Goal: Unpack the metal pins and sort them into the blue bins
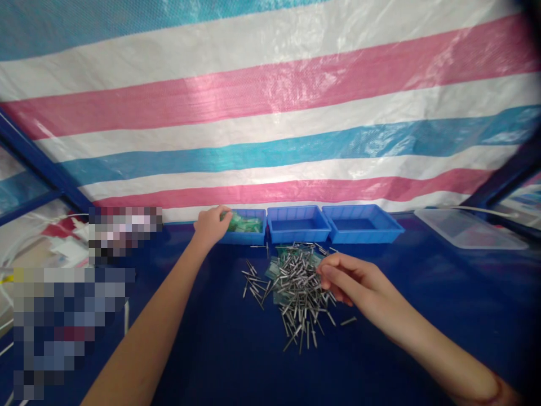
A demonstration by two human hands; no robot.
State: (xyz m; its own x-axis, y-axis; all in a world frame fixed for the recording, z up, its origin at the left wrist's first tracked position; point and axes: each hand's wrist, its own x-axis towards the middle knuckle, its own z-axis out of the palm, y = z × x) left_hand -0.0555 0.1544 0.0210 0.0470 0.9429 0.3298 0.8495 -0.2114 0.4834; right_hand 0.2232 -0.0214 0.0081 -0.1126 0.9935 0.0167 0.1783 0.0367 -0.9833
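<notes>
My left hand (212, 224) is at the left end of the left blue bin (245, 238), fingers curled together over small green translucent pieces (245, 223). Its fingertips are partly hidden, and I cannot make out what they hold. A heap of silvery blind rivets (302, 287), mixed with flat, clear greenish pieces (276, 269), lies on the dark blue table. At the heap's right edge is my right hand (349, 277), thumb and index finger pinched together. Anything between those fingertips is too small to tell.
Two more blue bins, a middle one (299, 232) and a right one (369, 232), continue the row. A clear plastic lid (469, 228) lies at far right. White cables (80, 234) and blurred-out items are at left. Striped sheeting (270, 113) hangs behind the table (220, 349).
</notes>
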